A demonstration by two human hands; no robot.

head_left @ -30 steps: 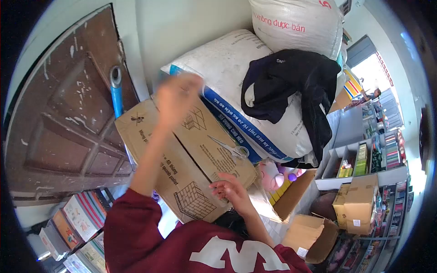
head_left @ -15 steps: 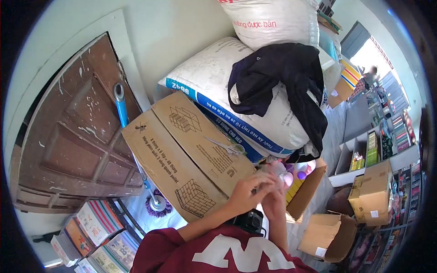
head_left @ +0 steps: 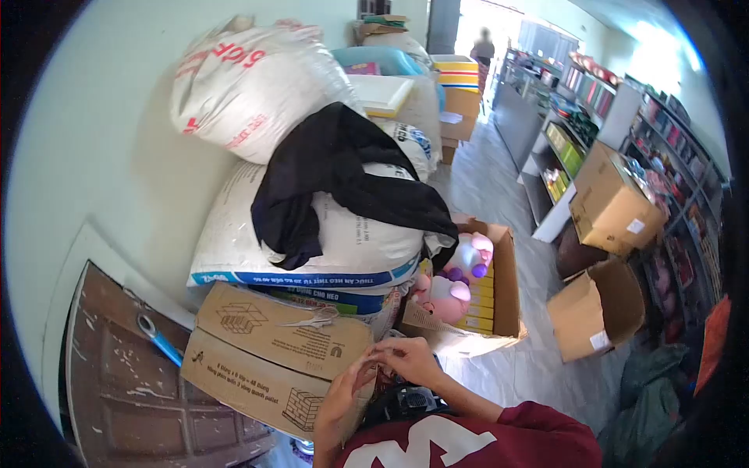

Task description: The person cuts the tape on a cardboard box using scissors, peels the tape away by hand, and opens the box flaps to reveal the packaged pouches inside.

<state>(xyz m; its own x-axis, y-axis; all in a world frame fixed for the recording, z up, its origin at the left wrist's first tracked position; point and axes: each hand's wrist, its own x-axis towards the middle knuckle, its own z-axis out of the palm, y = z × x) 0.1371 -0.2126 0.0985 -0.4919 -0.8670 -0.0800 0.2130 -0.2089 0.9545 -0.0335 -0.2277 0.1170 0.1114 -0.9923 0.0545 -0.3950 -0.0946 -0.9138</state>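
My left hand (head_left: 349, 385) is raised in front of my chest, beside the right end of a closed cardboard box (head_left: 257, 355). Meeting it at the fingertips is my right hand (head_left: 412, 362), its thumb and fingers pinched together. Both sets of fingers are bent inward; whatever they hold, if anything, is too small to make out. On the box lid lies a pair of scissors (head_left: 314, 318). Just beyond my right hand stands an open carton (head_left: 507, 281) with pink pig plush toys (head_left: 443, 299) and a row of yellow boxes (head_left: 481, 300).
Stacked white sacks (head_left: 257, 90) lean against the wall, with a black garment (head_left: 335, 168) draped over them. A brown door (head_left: 140, 374) and a blue handle (head_left: 162, 343) are at left. An empty carton (head_left: 593, 312) and shelves (head_left: 679, 179) stand right, across the tiled floor (head_left: 488, 183).
The view has swung to the right, bringing the open carton and aisle nearer the middle. My hands stay close together, fingertips meeting. The scissors still lie on the closed box.
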